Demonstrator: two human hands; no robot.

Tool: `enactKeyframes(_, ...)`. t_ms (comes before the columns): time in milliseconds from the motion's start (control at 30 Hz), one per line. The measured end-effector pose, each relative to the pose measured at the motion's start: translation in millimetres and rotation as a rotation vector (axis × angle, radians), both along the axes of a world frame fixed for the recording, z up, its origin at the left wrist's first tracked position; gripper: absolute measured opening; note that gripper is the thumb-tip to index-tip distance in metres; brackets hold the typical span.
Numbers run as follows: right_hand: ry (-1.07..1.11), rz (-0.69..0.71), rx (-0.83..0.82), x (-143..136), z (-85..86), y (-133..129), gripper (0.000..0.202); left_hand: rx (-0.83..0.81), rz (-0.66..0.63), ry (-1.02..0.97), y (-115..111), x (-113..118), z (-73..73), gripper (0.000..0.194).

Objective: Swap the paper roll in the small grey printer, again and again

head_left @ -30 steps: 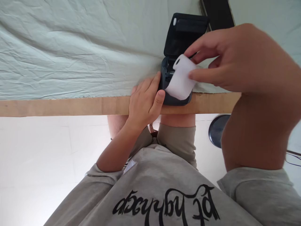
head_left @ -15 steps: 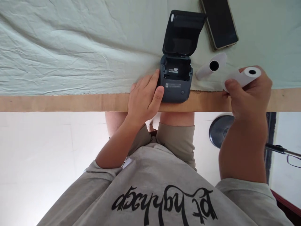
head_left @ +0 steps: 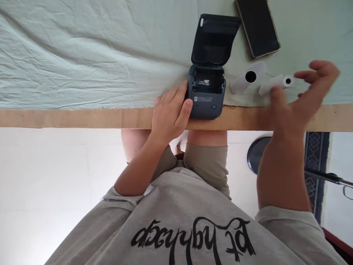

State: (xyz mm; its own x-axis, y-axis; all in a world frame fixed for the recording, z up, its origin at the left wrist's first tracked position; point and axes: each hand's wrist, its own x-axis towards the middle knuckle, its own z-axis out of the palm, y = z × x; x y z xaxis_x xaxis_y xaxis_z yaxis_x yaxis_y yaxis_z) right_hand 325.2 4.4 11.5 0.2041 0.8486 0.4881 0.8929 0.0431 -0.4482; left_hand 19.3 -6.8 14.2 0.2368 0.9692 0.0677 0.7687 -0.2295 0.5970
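Lid (head_left: 213,42) up on the printer (head_left: 204,108), not yet closed; wide-cored roll (head_left: 239,83) and narrow-cored roll (head_left: 271,83) apparently set down beside it; left hand (head_left: 171,114) rests flat against printer, right hand (head_left: 299,103) splays loose at narrow-cored roll, thumb contact unclear.

There's a dark phone (head_left: 258,27), lying slantwise on the creased pale-green cloth (head_left: 96,55)! Down below, a round black base (head_left: 256,154) sits on the white floor (head_left: 41,165).

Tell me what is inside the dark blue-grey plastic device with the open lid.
Inside the dark blue-grey plastic device, an open black bay shows a small white label. Whatever lies beneath the solid front panel is covered.
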Motion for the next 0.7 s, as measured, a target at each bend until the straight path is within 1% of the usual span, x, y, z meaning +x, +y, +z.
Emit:
enactKeyframes(33, 0.025, 0.010, 0.105, -8.6, 5.4, -2.7, 0.051, 0.000, 0.000, 0.003, 0.1, 0.0, 0.2, 0.099)
enactKeyframes(100, 0.130, 0.055, 0.216, -30.5, 16.4, -6.5, 0.040, 0.008, -0.002, 0.005, 0.4, 0.0, 0.0, 0.098)
enactKeyframes(133, 0.143, 0.088, 0.151, -42.3, 20.9, -7.1, 0.035, 0.013, -0.003, 0.002, 0.6, -0.1, -0.3, 0.098)
enactKeyframes(167, 0.151, 0.109, 0.047, -53.2, 24.2, -6.5, 0.034, 0.018, -0.003, 0.000, 0.8, -0.2, -0.7, 0.097)
enactKeyframes(200, 0.146, 0.129, -0.019, -62.4, 25.9, -4.8, 0.035, 0.022, -0.003, 0.000, 1.0, -0.2, -1.2, 0.097)
enactKeyframes(267, 0.124, 0.124, -0.115, -74.2, 24.6, 0.9, 0.040, 0.028, -0.002, 0.002, 1.3, -0.3, -2.0, 0.096)
enactKeyframes(333, 0.095, 0.092, -0.146, -77.1, 18.1, 7.8, 0.042, 0.032, -0.005, 0.003, 1.4, -0.3, -2.4, 0.096)
enactKeyframes(433, 0.092, 0.078, -0.146, -73.2, 4.6, 15.5, 0.037, 0.029, -0.010, -0.002, 1.3, -0.1, -2.1, 0.097)
enactKeyframes(533, 0.207, 0.181, -0.084, -69.4, -5.5, 17.9, 0.033, 0.017, -0.003, -0.001, 1.1, 0.0, -1.3, 0.098)
enactKeyframes(600, 0.271, 0.272, -0.068, -68.9, -7.5, 17.7, 0.035, 0.010, -0.004, -0.003, 0.9, -0.1, -1.0, 0.098)
enactKeyframes(667, 0.247, 0.300, -0.105, -69.5, -6.6, 17.3, 0.035, 0.007, -0.007, -0.013, 0.7, -0.4, -1.0, 0.097)
enactKeyframes(700, 0.217, 0.285, -0.123, -69.8, -5.6, 17.2, 0.034, 0.008, -0.007, -0.017, 0.6, -0.5, -1.1, 0.096)
